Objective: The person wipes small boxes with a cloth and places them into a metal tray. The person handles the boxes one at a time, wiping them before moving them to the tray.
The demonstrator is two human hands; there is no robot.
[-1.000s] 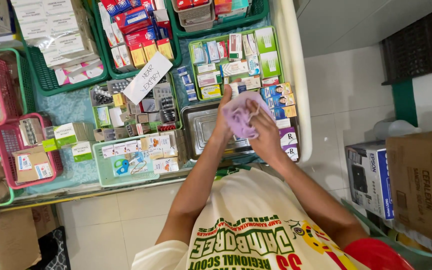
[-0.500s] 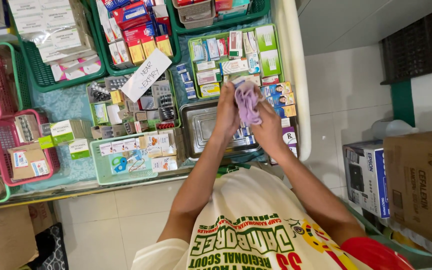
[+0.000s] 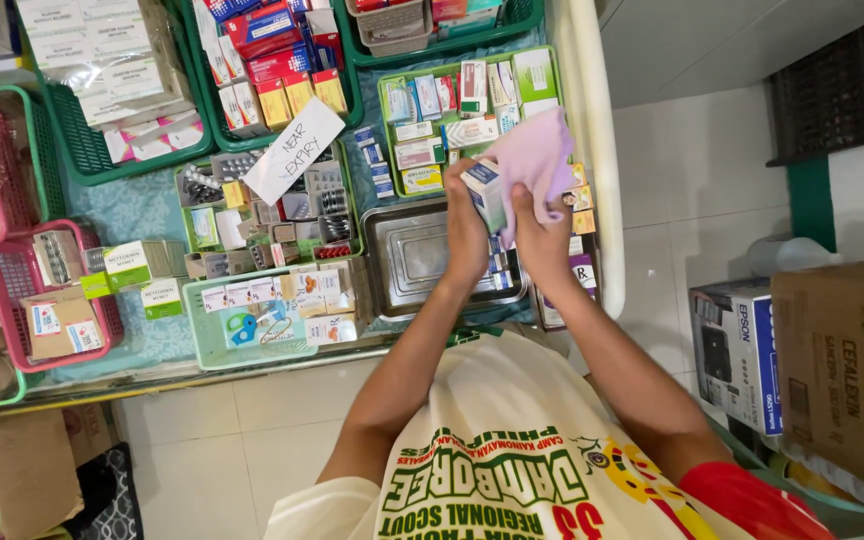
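Head view: the left hand (image 3: 467, 232) has its fingers curled shut around a small white-and-blue carton (image 3: 484, 192), held above the shiny steel tray (image 3: 402, 262). The right hand (image 3: 542, 243) pinches a soft, limp lilac cloth (image 3: 535, 160) against the carton, fingers closed on the fabric. Green plastic baskets (image 3: 384, 120) of cardboard medicine boxes crowd the bench.
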